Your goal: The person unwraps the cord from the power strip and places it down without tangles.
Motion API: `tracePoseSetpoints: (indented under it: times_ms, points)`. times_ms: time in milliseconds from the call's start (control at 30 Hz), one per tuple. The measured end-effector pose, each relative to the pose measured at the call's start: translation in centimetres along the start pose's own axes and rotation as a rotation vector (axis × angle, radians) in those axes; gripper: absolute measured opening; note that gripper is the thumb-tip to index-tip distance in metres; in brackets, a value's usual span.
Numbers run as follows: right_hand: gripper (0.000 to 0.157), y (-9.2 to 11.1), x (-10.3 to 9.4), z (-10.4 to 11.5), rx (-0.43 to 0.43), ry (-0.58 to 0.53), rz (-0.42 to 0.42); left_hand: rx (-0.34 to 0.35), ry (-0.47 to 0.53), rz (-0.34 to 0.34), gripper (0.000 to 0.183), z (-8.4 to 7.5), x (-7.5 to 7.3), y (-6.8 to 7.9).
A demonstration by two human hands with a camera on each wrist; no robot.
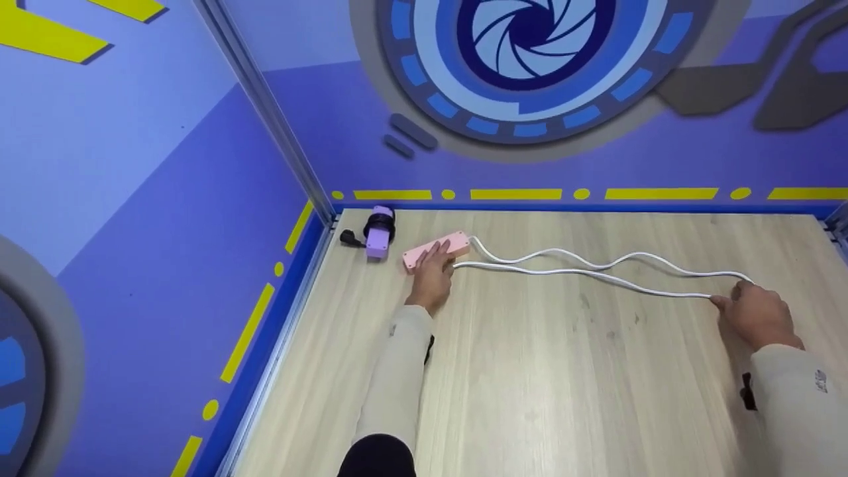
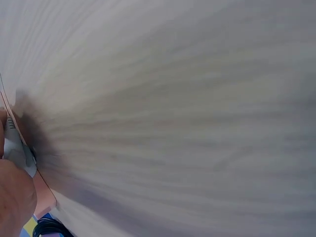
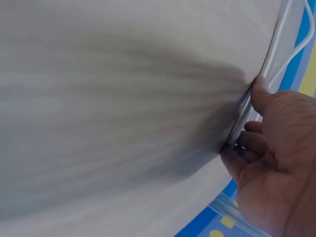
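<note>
Doubling the white cord (image 1: 533, 272) into a long loop across the table (image 1: 530, 371) looks to be the step in hand. From where I stand, the left hand (image 1: 432, 281) grips the pink power strip (image 1: 456, 242), fingers across its top, the pale plug (image 2: 19, 155) tucked along its side. Well apart from it, the right hand (image 1: 762, 315) pinches the cord at its far bend, two wavy strands lying between. The next move probably calls for holding the strip steady while that bend folds back toward it.
</note>
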State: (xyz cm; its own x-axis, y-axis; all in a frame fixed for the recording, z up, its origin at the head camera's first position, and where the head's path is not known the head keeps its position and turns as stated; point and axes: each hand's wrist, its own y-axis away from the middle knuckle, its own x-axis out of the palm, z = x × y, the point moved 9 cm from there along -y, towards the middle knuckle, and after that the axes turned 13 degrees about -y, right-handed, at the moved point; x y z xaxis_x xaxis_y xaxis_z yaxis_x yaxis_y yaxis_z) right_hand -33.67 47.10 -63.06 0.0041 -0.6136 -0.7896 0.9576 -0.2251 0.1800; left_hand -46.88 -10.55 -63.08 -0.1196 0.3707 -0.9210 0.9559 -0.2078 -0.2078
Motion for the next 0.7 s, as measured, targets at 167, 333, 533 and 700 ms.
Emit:
tracePoseSetpoints:
  times_ms: [167,333,533,700]
  points:
    - [0.054,-0.4,0.5,0.6,0.044,-0.016,-0.057,-0.028,-0.051,-0.010,0.036,0.2,-0.4,-0.1]
    - [0.049,-0.8,0.9,1.2,0.059,-0.030,-0.081,-0.061,-0.114,0.024,0.038,0.1,-0.3,-0.3]
    - [0.045,-1.3,0.4,1.3,0.047,-0.016,-0.119,-0.062,-0.155,0.041,0.039,-1.0,0.1,-0.9]
    - [0.047,-1.5,0.3,1.3,0.069,-0.042,-0.159,-0.087,-0.166,0.068,0.047,-1.4,0.2,-0.9]
